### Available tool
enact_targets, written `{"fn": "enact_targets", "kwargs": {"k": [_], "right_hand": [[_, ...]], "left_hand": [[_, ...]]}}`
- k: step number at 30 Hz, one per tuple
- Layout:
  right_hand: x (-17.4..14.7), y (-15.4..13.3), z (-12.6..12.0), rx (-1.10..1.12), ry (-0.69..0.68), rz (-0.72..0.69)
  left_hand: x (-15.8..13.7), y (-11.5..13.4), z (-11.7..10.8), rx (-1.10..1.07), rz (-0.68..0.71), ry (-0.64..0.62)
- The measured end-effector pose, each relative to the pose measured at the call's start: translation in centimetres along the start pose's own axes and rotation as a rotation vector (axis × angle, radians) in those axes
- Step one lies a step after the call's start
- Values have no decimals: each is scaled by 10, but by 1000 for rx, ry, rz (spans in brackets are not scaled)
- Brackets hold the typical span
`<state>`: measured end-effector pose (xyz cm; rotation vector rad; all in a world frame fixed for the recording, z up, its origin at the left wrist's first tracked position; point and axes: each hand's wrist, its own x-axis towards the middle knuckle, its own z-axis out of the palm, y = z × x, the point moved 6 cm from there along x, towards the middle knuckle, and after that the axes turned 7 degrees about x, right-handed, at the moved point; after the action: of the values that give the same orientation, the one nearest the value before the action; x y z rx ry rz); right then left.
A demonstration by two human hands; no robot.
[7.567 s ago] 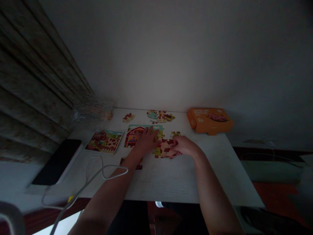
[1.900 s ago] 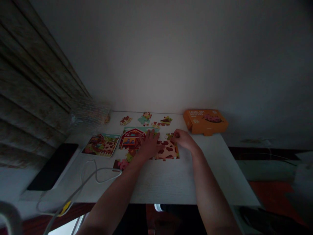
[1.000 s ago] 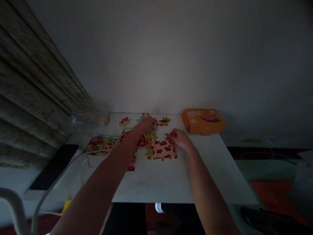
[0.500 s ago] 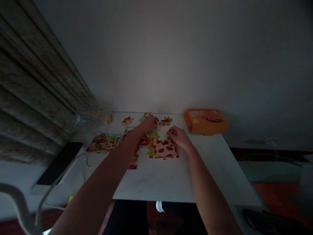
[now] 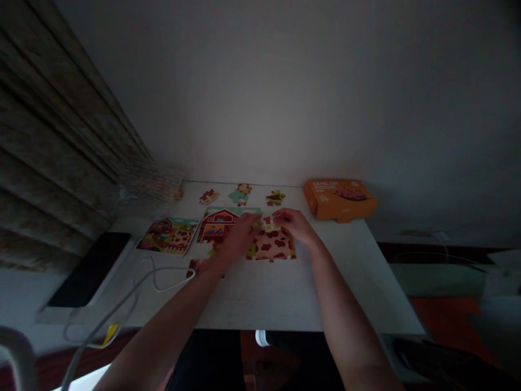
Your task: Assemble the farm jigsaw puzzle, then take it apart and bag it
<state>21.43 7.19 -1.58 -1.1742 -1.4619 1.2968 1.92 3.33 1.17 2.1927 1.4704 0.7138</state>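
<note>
A jigsaw puzzle piece (image 5: 269, 222) with brown and cream patches is between my two hands, at the upper edge of the cow-patterned puzzle section (image 5: 273, 247). My right hand (image 5: 293, 221) pinches its right side with thumb and fingers. From the left, my left hand (image 5: 243, 231) reaches over the joined puzzle, fingertips close to the piece's left edge; its fingers are blurred, and whether they grip is unclear. Partly under my left hand and forearm lie the red barn section (image 5: 214, 231) and another dark-red puzzle part (image 5: 195, 266).
Loose pieces lie along the back: a brown one (image 5: 209, 196), a teal cluster (image 5: 240, 194) and a green-brown one (image 5: 275, 197). An orange puzzle box (image 5: 340, 199) stands back right. At left are a picture card (image 5: 167, 236), a black phone-like slab (image 5: 90, 270), a white cable (image 5: 134, 290) and bubble wrap (image 5: 148, 187).
The brown-and-cream piece and my left hand have come nearer to me, down to the cow section. My right hand has closed in on the piece. The view has shifted slightly.
</note>
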Motion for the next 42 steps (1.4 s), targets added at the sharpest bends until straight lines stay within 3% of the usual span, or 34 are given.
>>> {"fn": "enact_targets", "kwargs": {"k": [4,8,20,23,27,31,38,42], "right_hand": [[3,4,-9,-27,79,-20],[4,7,-10,-34,115,-17],[-3,-6,-10,21,337,-95],[-29,-13,0,21,321,-76],[-94,-5,27,15,271,-40],[-148,7,45,-136,365,-53],[-157,-6,53,-410,445,-191],[-161,-12,60,-506,353,-252]], "left_hand": [[-59,7,4,465,179,-47],[-92,9,14,568,193,-75],[-89,16,10,526,133,-74],[-90,16,11,532,145,-64],[-91,18,11,533,167,-51],[-95,22,12,499,226,-39],[-103,33,14,383,449,-67],[-104,35,13,344,464,-96]]}}
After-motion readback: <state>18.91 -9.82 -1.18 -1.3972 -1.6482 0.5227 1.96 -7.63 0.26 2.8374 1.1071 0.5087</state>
